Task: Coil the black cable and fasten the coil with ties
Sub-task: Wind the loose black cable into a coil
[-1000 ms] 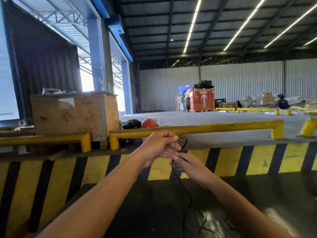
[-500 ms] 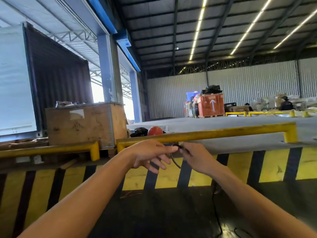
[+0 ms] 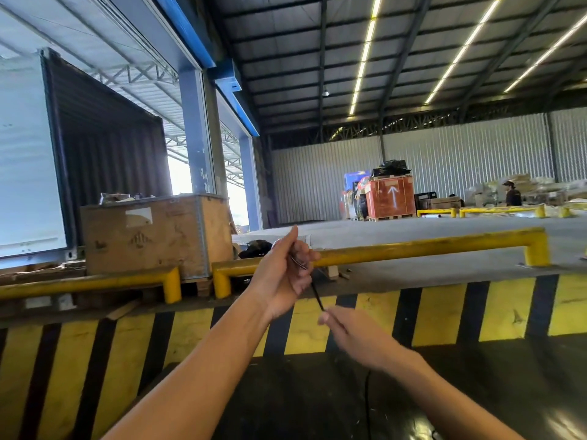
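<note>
Cable first: the black cable (image 3: 317,296) shows as a short taut stretch running on a slant, from up-left in my left hand (image 3: 283,274) down-right to my right hand (image 3: 349,331). That slant is its long axis here, and I judge the next wrap turns on it. A thin dark line (image 3: 367,398) drops below my right forearm toward the dark floor (image 3: 317,408); I take it for the rest of the same cable, though it is thin and partly hidden.

My left hand is raised, fingers curled shut around the upper end of the cable, thumb pointing up; whether any loops are gathered in the palm I cannot tell. My right hand sits lower and nearer to me, blurred, its thumb and fingertips pinched on the cable just where the stretch ends. The two hands are near but not touching.

So the free length lies below and to the right of the holding hand, and the right hand is the one nearer to it. I judge coiling is at an early stage; no ties are visible.

Behind the hands runs a yellow guard rail (image 3: 413,247) on a dock edge with yellow-and-black hazard stripes (image 3: 441,315).
</note>
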`<state>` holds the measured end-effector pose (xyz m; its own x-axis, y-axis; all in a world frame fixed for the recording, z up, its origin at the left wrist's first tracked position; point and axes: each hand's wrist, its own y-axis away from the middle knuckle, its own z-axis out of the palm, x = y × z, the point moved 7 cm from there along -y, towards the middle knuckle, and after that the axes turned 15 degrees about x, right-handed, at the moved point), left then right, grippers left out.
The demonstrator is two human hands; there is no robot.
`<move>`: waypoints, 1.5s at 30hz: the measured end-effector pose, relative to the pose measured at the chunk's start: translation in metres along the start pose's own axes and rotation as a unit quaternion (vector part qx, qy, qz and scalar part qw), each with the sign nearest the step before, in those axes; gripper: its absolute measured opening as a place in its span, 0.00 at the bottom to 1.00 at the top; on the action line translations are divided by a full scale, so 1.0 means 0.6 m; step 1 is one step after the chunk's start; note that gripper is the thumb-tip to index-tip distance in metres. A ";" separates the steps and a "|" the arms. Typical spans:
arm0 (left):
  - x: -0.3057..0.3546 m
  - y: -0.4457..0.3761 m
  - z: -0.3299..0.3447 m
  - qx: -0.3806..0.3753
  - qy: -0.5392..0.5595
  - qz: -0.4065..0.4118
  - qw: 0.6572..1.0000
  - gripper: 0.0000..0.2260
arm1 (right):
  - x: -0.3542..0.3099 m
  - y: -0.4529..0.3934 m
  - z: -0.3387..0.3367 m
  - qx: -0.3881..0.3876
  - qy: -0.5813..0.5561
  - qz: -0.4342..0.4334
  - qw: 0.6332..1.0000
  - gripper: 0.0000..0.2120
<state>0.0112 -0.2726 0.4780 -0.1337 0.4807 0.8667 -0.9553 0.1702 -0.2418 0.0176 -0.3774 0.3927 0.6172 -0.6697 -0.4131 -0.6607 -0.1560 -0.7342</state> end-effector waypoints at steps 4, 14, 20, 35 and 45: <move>0.013 -0.014 -0.010 0.037 0.048 0.037 0.997 0.19 | 0.032 0.033 0.036 -0.079 -0.003 0.013 0.997 0.11; -0.017 -0.020 -0.050 0.101 -0.588 0.328 0.732 0.18 | 0.059 -0.004 -0.066 -0.020 0.071 -0.037 0.997 0.10; -0.097 -0.031 -0.095 -0.037 -0.690 0.050 0.721 0.19 | 0.092 -0.057 -0.169 0.142 0.081 0.003 0.987 0.10; -0.067 -0.009 0.008 -0.097 -0.116 -0.009 0.988 0.16 | 0.021 0.103 0.085 -0.093 -0.070 0.053 0.992 0.13; -0.099 -0.023 -0.134 -0.072 -0.682 0.060 0.726 0.20 | 0.063 -0.015 -0.112 0.001 0.080 -0.040 0.996 0.11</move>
<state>0.0533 -0.2342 0.3944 -0.4450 -0.7811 0.4381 -0.8904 0.3335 -0.3097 0.0183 -0.4503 0.4199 0.5913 -0.7624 -0.2629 -0.6118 -0.2116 -0.7622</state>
